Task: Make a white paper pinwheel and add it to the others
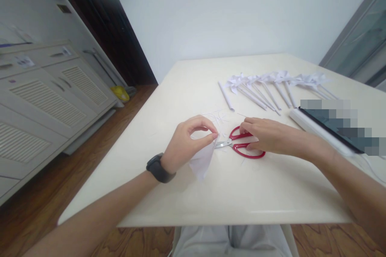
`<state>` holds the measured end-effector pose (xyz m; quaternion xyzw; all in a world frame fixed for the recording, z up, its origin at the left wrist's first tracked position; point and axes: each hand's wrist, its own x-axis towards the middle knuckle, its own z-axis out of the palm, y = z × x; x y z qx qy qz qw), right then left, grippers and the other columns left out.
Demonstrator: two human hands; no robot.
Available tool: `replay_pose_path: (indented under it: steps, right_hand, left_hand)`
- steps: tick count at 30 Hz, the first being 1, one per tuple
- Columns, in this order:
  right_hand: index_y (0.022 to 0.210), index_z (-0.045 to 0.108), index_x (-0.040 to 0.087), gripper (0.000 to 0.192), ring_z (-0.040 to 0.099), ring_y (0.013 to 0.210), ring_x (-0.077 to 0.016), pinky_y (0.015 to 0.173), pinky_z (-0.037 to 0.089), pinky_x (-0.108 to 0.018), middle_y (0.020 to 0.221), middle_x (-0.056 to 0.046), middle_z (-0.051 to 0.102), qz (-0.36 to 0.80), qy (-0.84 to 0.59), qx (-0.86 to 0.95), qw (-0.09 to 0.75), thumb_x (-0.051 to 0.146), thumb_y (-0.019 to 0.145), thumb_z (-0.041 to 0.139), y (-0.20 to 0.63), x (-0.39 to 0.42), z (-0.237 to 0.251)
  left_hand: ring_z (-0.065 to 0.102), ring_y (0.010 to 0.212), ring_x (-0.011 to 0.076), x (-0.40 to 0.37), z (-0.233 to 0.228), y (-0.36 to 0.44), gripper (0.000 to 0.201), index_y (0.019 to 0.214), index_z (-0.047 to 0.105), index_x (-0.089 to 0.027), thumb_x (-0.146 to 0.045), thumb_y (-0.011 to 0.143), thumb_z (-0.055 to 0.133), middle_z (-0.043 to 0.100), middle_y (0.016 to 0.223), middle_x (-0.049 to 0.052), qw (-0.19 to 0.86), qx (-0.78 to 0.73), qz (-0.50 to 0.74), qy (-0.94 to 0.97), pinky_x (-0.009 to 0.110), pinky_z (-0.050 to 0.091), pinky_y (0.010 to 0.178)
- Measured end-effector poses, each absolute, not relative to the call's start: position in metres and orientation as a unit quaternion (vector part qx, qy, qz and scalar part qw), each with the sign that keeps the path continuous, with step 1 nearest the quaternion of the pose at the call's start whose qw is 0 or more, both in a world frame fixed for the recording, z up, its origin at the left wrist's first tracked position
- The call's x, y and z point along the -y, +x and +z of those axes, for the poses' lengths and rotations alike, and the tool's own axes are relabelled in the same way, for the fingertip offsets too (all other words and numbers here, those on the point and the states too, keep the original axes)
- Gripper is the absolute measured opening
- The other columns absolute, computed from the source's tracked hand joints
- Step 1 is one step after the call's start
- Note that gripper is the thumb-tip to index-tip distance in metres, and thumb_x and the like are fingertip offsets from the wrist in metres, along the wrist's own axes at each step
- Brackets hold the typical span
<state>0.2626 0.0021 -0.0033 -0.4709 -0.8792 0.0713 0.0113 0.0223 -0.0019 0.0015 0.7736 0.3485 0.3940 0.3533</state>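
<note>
Head view: folded paper (pixel 201 161) pinched by left hand (pixel 187 141); right hand (pixel 267 135) laid on red scissors (pixel 241 144), grip unclear. Blades near fingertips; a nick is risked.

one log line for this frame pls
left hand: pinches folded white paper | right hand: on red scissors, flat on table | paper pinwheels behind

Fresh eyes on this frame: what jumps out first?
The red-handled scissors at the table's middle, under the right hand, blades pointing at the white paper piece pinched by the left hand. Behind them, a row of white paper pinwheels lies on the cream table's far right.
</note>
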Motion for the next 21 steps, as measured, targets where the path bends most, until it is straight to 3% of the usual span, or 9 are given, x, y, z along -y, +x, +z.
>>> replay_pose_path:
  steps: [7,11,15,21]
  right_hand:
    - [0.085,0.059,0.021,0.014,0.056,0.065,-0.0165,0.057,0.038,-0.027,0.08,-0.003,0.059,0.036,-0.471,0.881,0.036,0.031,0.078,0.052,0.258,0.001,0.019]
    - [0.086,0.057,0.022,0.017,0.055,0.065,-0.017,0.052,0.036,-0.026,0.084,-0.003,0.06,0.043,-0.547,0.832,0.088,0.032,0.073,0.057,0.258,-0.004,0.035]
    - [0.091,0.056,0.022,0.023,0.056,0.067,-0.019,0.052,0.036,-0.027,0.084,-0.004,0.062,0.098,-0.587,0.795,0.118,0.032,0.07,0.059,0.258,-0.008,0.034]
    - [0.086,0.055,0.021,0.022,0.057,0.068,-0.0208,0.052,0.037,-0.028,0.083,-0.006,0.064,0.168,-0.617,0.75,0.168,0.037,0.072,0.059,0.264,-0.011,0.021]
  left_hand:
    - [0.053,0.073,0.0129,-0.001,0.006,0.021,0.005,0.072,0.061,-0.016,-0.019,0.075,0.062,0.058,0.076,0.002,0.368,-0.354,0.472,0.718,0.024,0.043,0.065]
    - [0.042,0.059,0.0092,-0.002,0.007,0.019,0.002,0.073,0.062,-0.017,-0.017,0.073,0.065,0.048,0.063,-0.002,0.376,-0.342,0.548,0.665,0.021,0.036,0.054]
    - [0.038,0.054,0.0086,0.0,0.009,0.018,0.003,0.073,0.063,-0.018,-0.018,0.072,0.066,0.039,0.058,-0.004,0.397,-0.337,0.565,0.64,0.021,0.033,0.05]
    - [0.047,0.063,0.011,0.005,0.01,0.017,0.005,0.073,0.062,-0.018,-0.014,0.075,0.06,0.048,0.065,-0.001,0.402,-0.333,0.548,0.654,0.022,0.038,0.056]
